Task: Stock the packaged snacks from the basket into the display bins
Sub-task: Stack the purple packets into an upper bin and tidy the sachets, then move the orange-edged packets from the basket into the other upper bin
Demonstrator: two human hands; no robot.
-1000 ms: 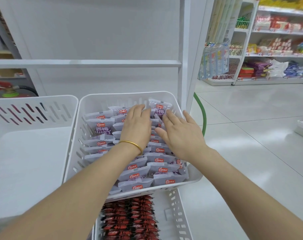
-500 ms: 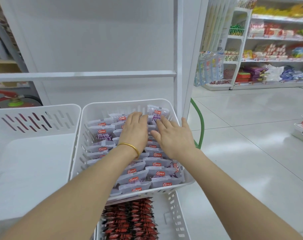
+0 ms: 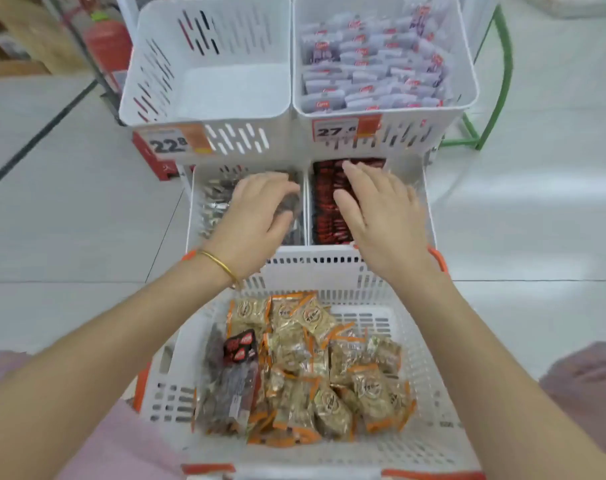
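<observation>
A white basket point(image 3: 329, 271) with orange handles lies close in front of me, holding several gold-and-orange snack packets point(image 3: 329, 375) and some dark packets point(image 3: 235, 382). Beyond it are two low display bins. The left low bin point(image 3: 190, 202) holds silvery and dark packets, and my left hand point(image 3: 256, 213) curls over them, fingers and thumb around a dark packet point(image 3: 293, 206). In the right low bin, my right hand point(image 3: 381, 209) rests with straight fingers on red packets point(image 3: 324, 209). Above, the upper left bin point(image 3: 204, 64) is empty, and the upper right bin point(image 3: 468, 84) holds white-and-purple packets point(image 3: 371, 64).
Price tags reading 22.8 point(image 3: 170, 143) and 27 point(image 3: 334, 131) hang on the upper bins' fronts. A green metal frame point(image 3: 502, 81) stands at the right of the rack and a red fire extinguisher point(image 3: 107, 46) at the back left. Pale tiled floor surrounds the rack.
Both hands left the white-and-purple packets in the upper right bin and came down to the two low bins. My view tilted down, so the basket now shows.
</observation>
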